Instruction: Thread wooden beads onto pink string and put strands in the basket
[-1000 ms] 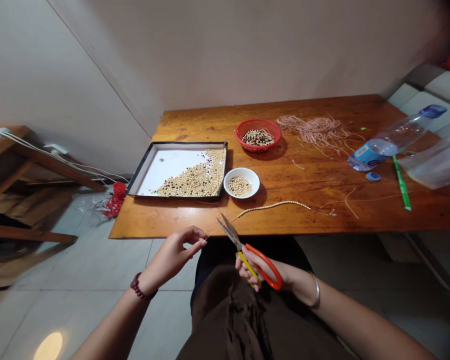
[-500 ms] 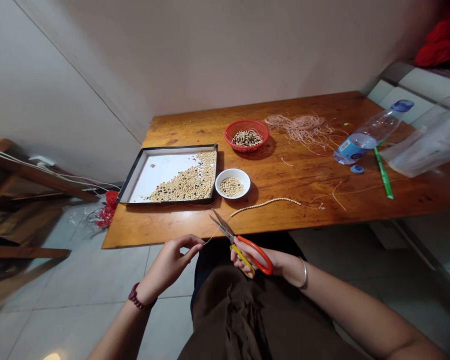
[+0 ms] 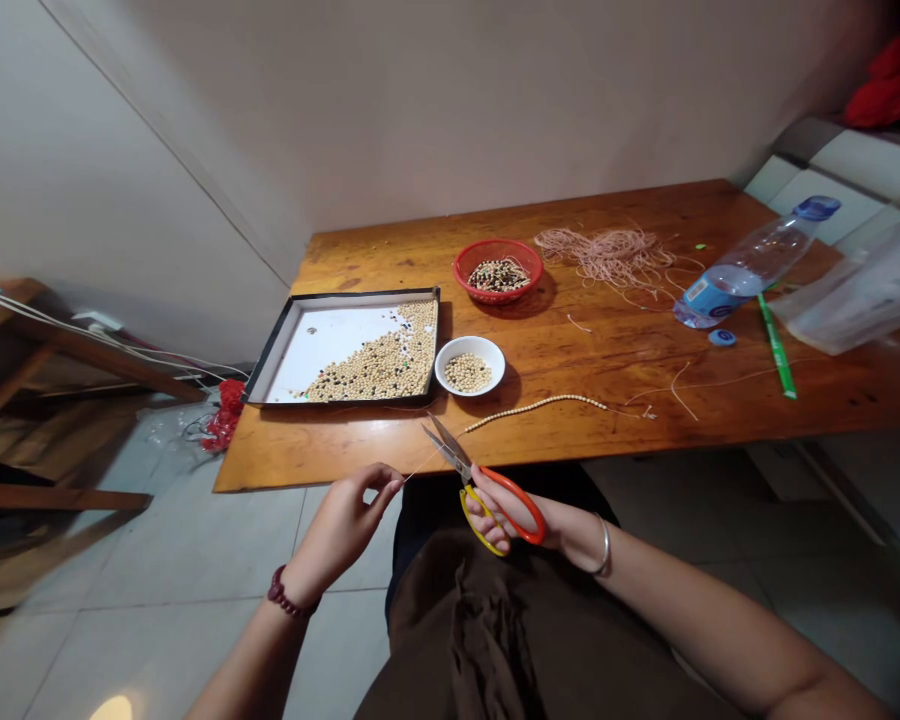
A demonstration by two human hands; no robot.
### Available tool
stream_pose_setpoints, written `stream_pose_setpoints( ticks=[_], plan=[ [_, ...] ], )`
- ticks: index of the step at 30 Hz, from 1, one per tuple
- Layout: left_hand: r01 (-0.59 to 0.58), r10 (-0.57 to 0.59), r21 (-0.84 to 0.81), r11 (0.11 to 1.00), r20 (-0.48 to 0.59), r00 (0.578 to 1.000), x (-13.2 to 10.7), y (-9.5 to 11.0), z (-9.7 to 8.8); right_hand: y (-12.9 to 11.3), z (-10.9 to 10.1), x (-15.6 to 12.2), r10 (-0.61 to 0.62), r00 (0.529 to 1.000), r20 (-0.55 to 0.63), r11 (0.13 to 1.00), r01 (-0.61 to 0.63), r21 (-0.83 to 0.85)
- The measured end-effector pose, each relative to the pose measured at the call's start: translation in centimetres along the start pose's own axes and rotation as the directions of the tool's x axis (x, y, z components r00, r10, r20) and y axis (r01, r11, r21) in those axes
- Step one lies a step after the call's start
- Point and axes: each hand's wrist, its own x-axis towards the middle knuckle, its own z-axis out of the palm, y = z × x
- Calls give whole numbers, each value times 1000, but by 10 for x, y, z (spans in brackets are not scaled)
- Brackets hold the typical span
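My left hand (image 3: 347, 520) hovers below the table's front edge, its fingertips pinched on the end of a thin string (image 3: 420, 467). That string runs up to a strand of pale beads (image 3: 536, 405) lying on the wooden table (image 3: 600, 350). My right hand (image 3: 511, 520) grips orange and yellow scissors (image 3: 480, 480), whose blades look nearly closed and point up-left at the string, close to my left fingertips.
A black tray (image 3: 345, 345) with loose pale beads, a white bowl (image 3: 469, 364) of beads and a red basket (image 3: 497, 270) of mixed beads stand on the table. Pink cord (image 3: 607, 255), a water bottle (image 3: 750, 265), its cap (image 3: 721, 338), a green stick (image 3: 776, 345) and a plastic bag (image 3: 859, 295) lie right.
The scissors' blades have come together around the string and my right hand has shifted slightly left. The left hand keeps its pinch. The view has swung a little.
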Motion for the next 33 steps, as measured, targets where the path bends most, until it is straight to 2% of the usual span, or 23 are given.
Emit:
stream_pose_setpoints(
  ticks=[10, 14, 19, 22, 25, 26, 27, 29, 30, 32, 33],
  plan=[
    [-3, 9, 74, 997, -75, 997, 0, -8, 1, -2, 1, -2, 23, 999, 28, 999, -24, 33],
    [43, -38, 49, 998, -103, 994, -4, -10, -4, -5, 4, -4, 11, 1000, -7, 999, -11, -35],
    [128, -121, 17, 992, -226, 967, -11, -18, -10, -7, 12, -19, -65, 996, -55, 977, 52, -208],
    [140, -109, 82, 987, -301, 947, -11, -27, -19, -15, 18, -49, -200, 980, 4, 881, 182, -438],
    [145, -39, 250, 957, -384, 923, -6, -35, -34, -29, 15, -89, -335, 937, 95, 691, 313, -651],
    [154, -2, 334, 930, -413, 911, -3, -37, -38, -35, 9, -103, -404, 914, 38, 637, 311, -705],
    [174, 37, 427, 887, -441, 897, 0, -37, -42, -43, 2, -117, -469, 882, -41, 585, 275, -763],
    [224, 149, 608, 762, -501, 853, 8, -32, -45, -60, -21, -143, -611, 753, -243, 482, 112, -869],
    [220, 222, 656, 722, -521, 825, 12, -28, -44, -71, -36, -155, -679, 642, -357, 453, -17, -891],
    [77, 371, 694, 716, -472, 800, 23, -14, -36, -94, -68, -173, -801, 305, -515, 402, -363, -841],
    [-47, 441, 691, 721, -406, 800, 29, -5, -29, -105, -84, -179, -835, 158, -527, 373, -540, -754]
  ],
)
